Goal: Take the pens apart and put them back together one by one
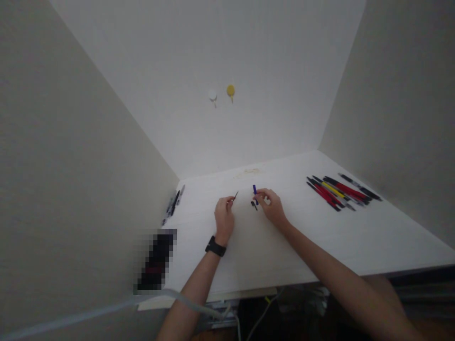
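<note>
My left hand (224,214), with a black watch on the wrist, is closed in a pinch on a thin dark pen refill (235,195) that points up and to the right. My right hand (272,204) is closed on a blue pen barrel (255,191) held nearly upright, a little right of the refill. A small dark pen part (253,205) lies on the white table (270,246) just below the blue barrel. The two hands are close together near the table's middle, not touching.
A pile of several red, black and yellow pens (339,192) lies at the right. A few dark pens (174,202) lie by the left wall. A blurred dark object (156,260) sits at the front left corner. Two hooks (222,94) hang on the back wall. Cables run below the front edge.
</note>
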### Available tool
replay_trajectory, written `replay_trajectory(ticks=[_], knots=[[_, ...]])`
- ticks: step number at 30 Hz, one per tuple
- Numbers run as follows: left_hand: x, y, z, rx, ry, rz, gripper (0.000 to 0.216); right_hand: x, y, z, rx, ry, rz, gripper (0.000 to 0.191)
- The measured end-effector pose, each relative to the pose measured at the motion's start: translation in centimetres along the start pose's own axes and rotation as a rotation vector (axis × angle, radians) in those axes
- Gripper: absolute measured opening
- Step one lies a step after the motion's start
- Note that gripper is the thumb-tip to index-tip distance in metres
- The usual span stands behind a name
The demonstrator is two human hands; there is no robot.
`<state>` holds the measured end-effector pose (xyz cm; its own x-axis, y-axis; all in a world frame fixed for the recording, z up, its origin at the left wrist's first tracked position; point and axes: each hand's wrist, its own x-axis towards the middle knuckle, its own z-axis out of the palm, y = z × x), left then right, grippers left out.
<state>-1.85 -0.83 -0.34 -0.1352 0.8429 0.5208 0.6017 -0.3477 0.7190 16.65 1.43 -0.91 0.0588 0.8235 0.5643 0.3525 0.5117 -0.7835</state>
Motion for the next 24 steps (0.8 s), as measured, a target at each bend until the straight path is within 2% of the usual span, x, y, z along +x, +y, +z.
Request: replay_trajectory(ticks=[5,9,14,20,24], knots=[[0.68,0.38,-0.13,-0.399,0.145,-0.151,0.013,-0.71,-0.18,0.31,-0.225,-0.051,-0.210,0.012],[0.75,0.35,-0.04,-0.600,0.206,-0.191,0.019,-0.93,-0.20,0.41,-0.284,-0.121,-0.278,0.011],[0.53,0.53,0.02,-0.629,0.229,-0.178,0.021,-0.90,-0.29,0.34,-0.306,-0.174,-0.303,0.013],[0.36,0.65,-0.01,-0.559,0.185,-0.169,0.022,-0.88,-0.78,0.17,-0.290,-0.187,-0.304,0.015],[0.43,0.42,-0.14,-0.561,0.277,-0.210,0.022,-0.92,-0.79,0.16,-0.275,-0.176,-0.304,0.017]])
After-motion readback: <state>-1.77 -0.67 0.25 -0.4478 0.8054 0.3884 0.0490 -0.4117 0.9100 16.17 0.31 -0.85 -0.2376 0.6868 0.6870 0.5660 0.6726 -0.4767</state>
